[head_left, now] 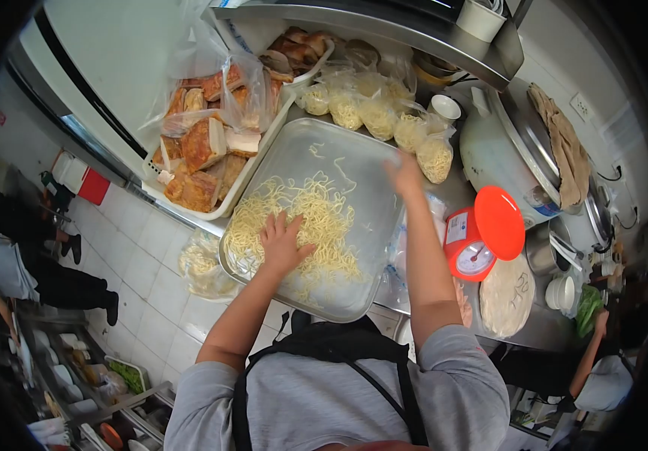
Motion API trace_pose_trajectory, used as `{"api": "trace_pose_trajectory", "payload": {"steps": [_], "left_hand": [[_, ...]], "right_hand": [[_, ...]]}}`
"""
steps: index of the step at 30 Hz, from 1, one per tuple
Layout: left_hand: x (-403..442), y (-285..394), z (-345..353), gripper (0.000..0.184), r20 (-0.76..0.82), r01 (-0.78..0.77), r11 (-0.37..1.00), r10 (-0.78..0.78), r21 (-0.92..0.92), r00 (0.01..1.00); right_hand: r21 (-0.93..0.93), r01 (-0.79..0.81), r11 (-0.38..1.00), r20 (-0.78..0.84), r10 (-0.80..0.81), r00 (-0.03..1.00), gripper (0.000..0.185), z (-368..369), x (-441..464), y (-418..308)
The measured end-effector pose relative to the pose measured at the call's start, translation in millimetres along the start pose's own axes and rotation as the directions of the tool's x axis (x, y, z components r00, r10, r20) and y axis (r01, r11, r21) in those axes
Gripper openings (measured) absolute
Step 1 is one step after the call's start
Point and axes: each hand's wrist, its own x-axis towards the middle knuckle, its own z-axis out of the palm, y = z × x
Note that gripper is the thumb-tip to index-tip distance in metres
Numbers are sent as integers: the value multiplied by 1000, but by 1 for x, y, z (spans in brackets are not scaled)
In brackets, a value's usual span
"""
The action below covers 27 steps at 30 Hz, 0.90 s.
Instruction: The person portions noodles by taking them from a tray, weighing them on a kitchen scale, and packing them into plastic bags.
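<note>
A large metal tray (373, 192) in front of me holds loose pale-yellow noodles (316, 218), spread mostly over its left and middle. My left hand (285, 244) lies on the noodles with its fingers spread. My right hand (405, 177) is over the tray's far right edge, close to the bagged noodles; motion smears its fingers, so I cannot tell whether they hold anything. Several knotted clear bags of noodles (378, 116) sit along the back, and the nearest noodle bag (434, 159) is just right of that hand. A few stray strands lie near the tray's far side.
Left of the tray stands a white bin of roasted meat (205, 143). At right are a red scale (478, 240), a round pale board (507, 297), a big lidded pot (512, 158) and a white cup (444, 108). A metal shelf (384, 28) overhangs the back. Co-workers stand at both sides.
</note>
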Motion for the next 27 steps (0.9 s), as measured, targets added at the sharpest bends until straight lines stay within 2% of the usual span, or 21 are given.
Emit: {"api": "trace_pose_trajectory", "payload": {"steps": [1, 3, 5, 7, 8, 10, 11, 13, 14, 16, 18, 20, 21, 22, 25, 27], "left_hand": [[-1, 0, -1, 60, -22, -10, 1000, 10, -15, 1000], [-2, -9, 1, 55, 38, -39, 989, 45, -140, 998], [-2, -19, 1, 53, 26, -36, 951, 46, -306, 999], [-4, -31, 0, 54, -35, -21, 866, 4, -500, 999], [-5, -28, -14, 56, -90, -28, 864, -21, -504, 996], [-11, -24, -47, 60, -198, -34, 859, -79, -511, 977], [-14, -27, -58, 62, -200, -40, 904, -51, -426, 978], [-19, -44, -75, 65, -191, -52, 969, 5, -243, 982], [-22, -55, -74, 67, -164, -55, 977, 21, -207, 986], [-27, -73, -55, 70, -56, 56, 985, -66, -165, 996], [-35, -82, -39, 72, 20, 101, 987, -99, -125, 995], [-38, -82, -29, 74, 62, 77, 992, -71, -96, 996], [-36, -84, -28, 76, 78, 73, 990, -64, -121, 995], [-34, -86, -27, 77, 95, 72, 987, -58, -147, 994], [-27, -85, -32, 78, 135, 62, 981, -37, -186, 990], [-25, -84, -34, 78, 126, 55, 982, -32, -179, 992]], "right_hand": [[-119, 5, 993, 215, 21, 976, 69, 15, -11, -9], [-313, -228, 922, 370, 339, 865, 70, 37, -34, -19], [-479, -226, 848, 108, 312, 944, 68, 65, -64, -28], [-288, -91, 953, 455, 220, 863, 67, 70, -76, -47], [-171, -48, 984, 604, 143, 784, 66, 66, -79, -58], [112, -146, 983, 652, 38, 757, 63, 45, -65, -82], [248, -199, 948, 671, -19, 741, 62, 41, -55, -90], [145, -112, 983, 341, 57, 938, 60, 60, -19, -83], [78, -130, 988, 327, 98, 940, 61, 75, -4, -74], [-55, -165, 985, 284, 174, 943, 63, 107, 20, -57], [-384, -132, 914, 182, 215, 959, 62, 139, -2, -82], [-303, 50, 952, 548, 131, 826, 66, 143, -28, -124], [-169, 235, 957, 789, -12, 615, 67, 138, -25, -140], [15, 368, 930, 936, -143, 322, 68, 132, -21, -151], [142, -56, 988, 711, -62, 701, 65, 107, 29, -162], [-95, -36, 995, 528, 81, 845, 64, 137, 47, -140]]}}
